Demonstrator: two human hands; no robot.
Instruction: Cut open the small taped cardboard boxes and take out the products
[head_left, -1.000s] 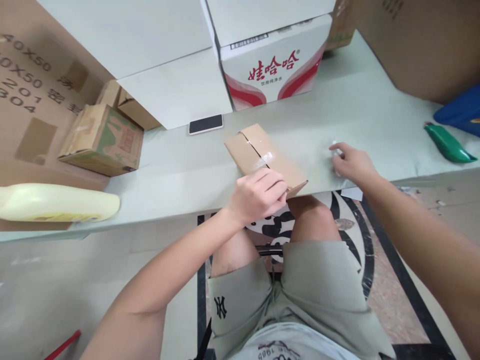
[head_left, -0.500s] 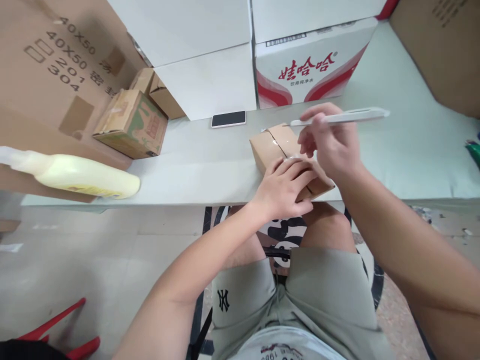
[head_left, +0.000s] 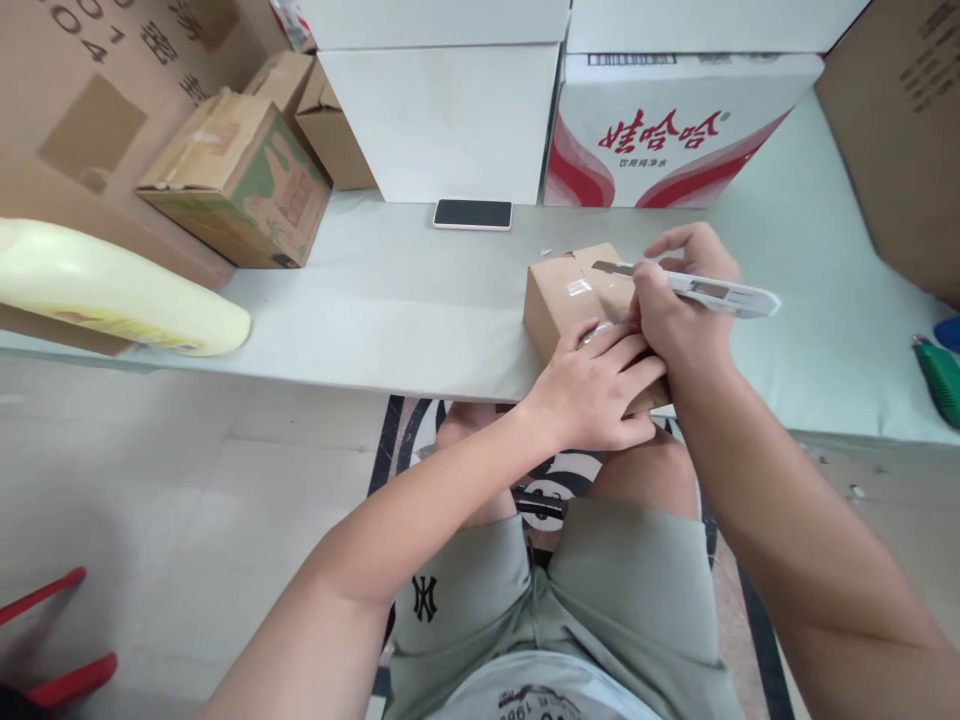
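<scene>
A small brown cardboard box (head_left: 551, 290) sits near the table's front edge, with bits of clear tape on its top. Spread over the near end of the box, my left hand (head_left: 600, 385) grips it, hiding that end. My right hand (head_left: 686, 300) is closed round a white utility knife (head_left: 731, 295). Its bare blade points left, over the far part of the box top; whether it touches the cardboard I cannot tell. The two hands are close together, the right wrist beside the left fingers.
A phone (head_left: 472, 214) lies behind the box, before white cartons (head_left: 457, 120) and a red-and-white carton (head_left: 675, 140). At left are a brown carton (head_left: 240, 180) and a pale yellow bottle (head_left: 127, 290). A green-handled object (head_left: 939, 380) lies at far right.
My right hand has come lower and nearer my left hand, and the knife has turned so its blade slants over the box. My left hand stays on the box. The view has shifted.
</scene>
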